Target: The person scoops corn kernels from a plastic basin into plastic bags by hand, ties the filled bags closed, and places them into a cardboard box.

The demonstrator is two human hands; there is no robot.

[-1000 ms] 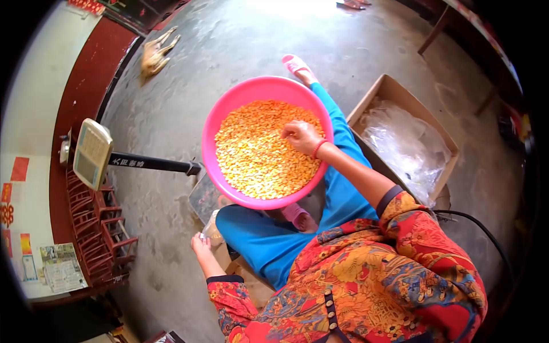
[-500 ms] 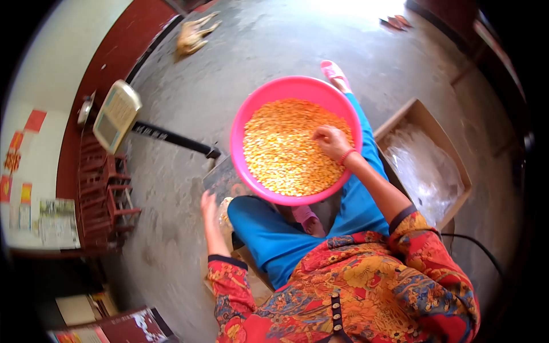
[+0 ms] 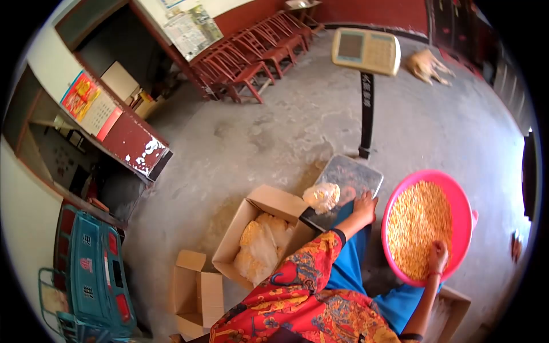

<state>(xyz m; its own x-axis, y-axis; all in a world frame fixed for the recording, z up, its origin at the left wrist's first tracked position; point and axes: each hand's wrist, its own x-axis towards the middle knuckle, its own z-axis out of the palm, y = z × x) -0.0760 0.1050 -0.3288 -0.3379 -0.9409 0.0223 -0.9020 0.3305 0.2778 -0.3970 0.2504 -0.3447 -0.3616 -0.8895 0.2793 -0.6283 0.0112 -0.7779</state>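
A pink plastic basin [image 3: 388, 243], full of yellow corn kernels [image 3: 420, 220], rests by the blue-trousered legs. My right hand [image 3: 439, 257] is inside it, low over the kernels near the rim, with its fingers curled closed. Whatever is in those fingers is hidden. To the left of the basin, my left hand [image 3: 365, 207] lies by the knee at the edge of the scale platform [image 3: 354, 168], fingers stretched out and holding nothing visible. A clear plastic bag of kernels [image 3: 322, 197] sits on that platform, close to my left hand.
The scale's display [image 3: 366, 50] stands on a black post [image 3: 366, 114]. An open cardboard box [image 3: 229, 243] holds bagged kernels; a smaller box [image 3: 197, 291] is beside it. Another box [image 3: 457, 308] is at lower right. Beyond are red chairs [image 3: 246, 66], a dog [image 3: 428, 67] and a teal vehicle [image 3: 88, 274].
The view has swung left, bringing the boxes and vehicle into sight. My left hand has come in against the knee beside the scale platform. My right hand stays in the basin, fingers more curled.
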